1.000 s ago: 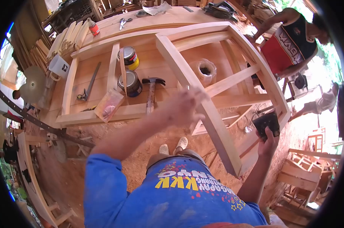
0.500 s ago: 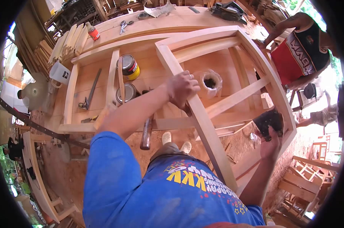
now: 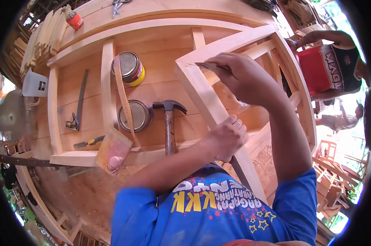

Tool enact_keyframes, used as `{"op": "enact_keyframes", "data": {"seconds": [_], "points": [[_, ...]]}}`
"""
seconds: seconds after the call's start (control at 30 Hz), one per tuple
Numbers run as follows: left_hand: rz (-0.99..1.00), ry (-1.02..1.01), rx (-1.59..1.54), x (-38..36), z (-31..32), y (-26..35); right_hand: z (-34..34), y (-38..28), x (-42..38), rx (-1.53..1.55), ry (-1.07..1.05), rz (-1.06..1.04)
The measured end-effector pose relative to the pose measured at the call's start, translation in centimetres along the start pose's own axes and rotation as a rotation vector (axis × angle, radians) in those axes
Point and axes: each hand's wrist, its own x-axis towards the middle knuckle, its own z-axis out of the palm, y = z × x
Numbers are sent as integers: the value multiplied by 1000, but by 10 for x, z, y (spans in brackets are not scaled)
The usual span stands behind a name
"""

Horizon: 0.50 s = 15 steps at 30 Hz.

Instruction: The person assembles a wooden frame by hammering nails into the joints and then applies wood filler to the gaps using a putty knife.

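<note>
My left hand (image 3: 228, 137), a ring on one finger, is closed around the near rail of a bare wooden frame (image 3: 206, 97). My right hand (image 3: 245, 78) is at the frame's left corner, gripping a thin, dark, flat scraper (image 3: 212, 66) whose pointed edge touches the wood by the corner joint. Left of my hands, a claw hammer (image 3: 169, 123) leans head-up over a second frame. A small board smeared with pinkish paste (image 3: 119, 147) sits on that frame's near rail. Two tins, one with a yellow-and-red label (image 3: 128, 69) and one plain-lidded (image 3: 135, 115), stand inside it.
A wooden strip (image 3: 123, 96) crosses the tins. A bar clamp (image 3: 79, 100) and a yellow-black hand tool (image 3: 89, 142) lie further left, near a white bucket (image 3: 35, 84). A red-labelled bottle (image 3: 74, 19) and scissors (image 3: 120, 6) are behind. Another person (image 3: 329, 67) stands at the right.
My right hand has come up and left from the frame's right end to its left corner, bringing the scraper. My left hand has slid nearer along the rail. The camera view has shifted.
</note>
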Motion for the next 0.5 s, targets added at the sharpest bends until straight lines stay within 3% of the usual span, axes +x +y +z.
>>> {"op": "enact_keyframes", "data": {"seconds": [0.07,0.5], "points": [[-11,26,-15,-2,4,-3,-2,-9,18,-22,-82,75],[9,76,-22,-5,10,-5,26,-14,46,-229,-111,9]]}}
